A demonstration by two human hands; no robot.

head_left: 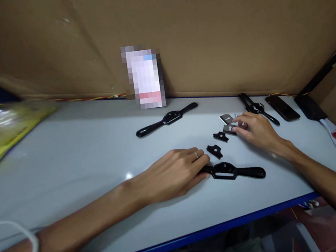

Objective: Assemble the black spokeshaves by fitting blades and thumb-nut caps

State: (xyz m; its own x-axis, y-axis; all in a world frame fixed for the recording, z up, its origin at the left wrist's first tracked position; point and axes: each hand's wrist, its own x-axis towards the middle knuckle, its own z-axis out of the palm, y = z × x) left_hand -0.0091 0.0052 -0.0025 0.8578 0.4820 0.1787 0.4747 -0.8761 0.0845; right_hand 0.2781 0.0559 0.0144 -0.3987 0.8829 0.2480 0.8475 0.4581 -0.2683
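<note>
My left hand point(188, 166) is closed over the left handle of a black spokeshave body point(250, 172), which lies near the table's front edge. That handle is mostly hidden under the fingers. My right hand point(252, 130) pinches at a small group of flat metal blades, thumb and fingertips on a blade point(229, 130). Another blade point(226, 119) lies just behind it. Between the hands rest two small black cap pieces, one nearer the blades point(220, 136) and one nearer the spokeshave point(215, 151). A second spokeshave body point(171, 117) lies farther back.
Another black spokeshave point(257, 108) lies at the back right, beside a dark phone point(282, 108) and a black box-shaped device point(310, 107) with a white cable. A blurred upright card point(148, 77) leans on the cardboard wall point(206, 35). Plastic-wrapped yellow packaging point(7, 137) sits left.
</note>
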